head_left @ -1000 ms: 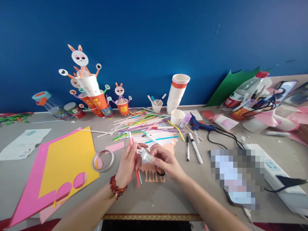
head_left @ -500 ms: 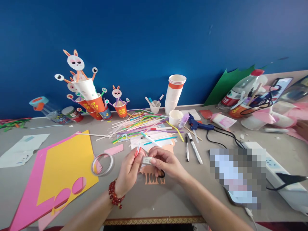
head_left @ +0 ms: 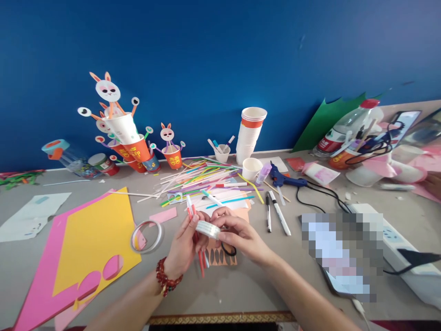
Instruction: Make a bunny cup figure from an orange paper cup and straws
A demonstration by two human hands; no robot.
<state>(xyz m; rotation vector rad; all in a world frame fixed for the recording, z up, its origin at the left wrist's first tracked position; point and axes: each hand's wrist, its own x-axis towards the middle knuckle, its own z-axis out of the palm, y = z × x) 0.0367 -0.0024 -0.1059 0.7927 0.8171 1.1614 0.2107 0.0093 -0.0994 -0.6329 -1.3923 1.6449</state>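
Observation:
My left hand (head_left: 185, 246), with a red bead bracelet on the wrist, is closed around a few thin red and white sticks (head_left: 201, 265). The sticks stand nearly upright, poking out above and below its fingers. A small roll of clear tape (head_left: 208, 229) is pinched in my right hand (head_left: 243, 234), its edge turned towards me and its near end close to my left fingers. Below the hands lies an orange paper cut-out (head_left: 222, 257) with slots. A pile of coloured sticks (head_left: 206, 177) spreads behind them, and a white-and-blue marker (head_left: 212, 197) lies near my right fingers.
Pink and yellow sheets (head_left: 99, 234) and a larger tape roll (head_left: 160, 236) lie left. Rabbit-decorated cups (head_left: 172, 156) and stacked paper cups (head_left: 252, 133) stand at the wall. Right are two pens (head_left: 279, 214), a glue gun (head_left: 287, 180), a power strip (head_left: 396, 243) and another person's hand (head_left: 432, 181).
The tape roll has turned to show more of its broad edge. The red and white sticks in my left hand have tilted and now show below the fingers.

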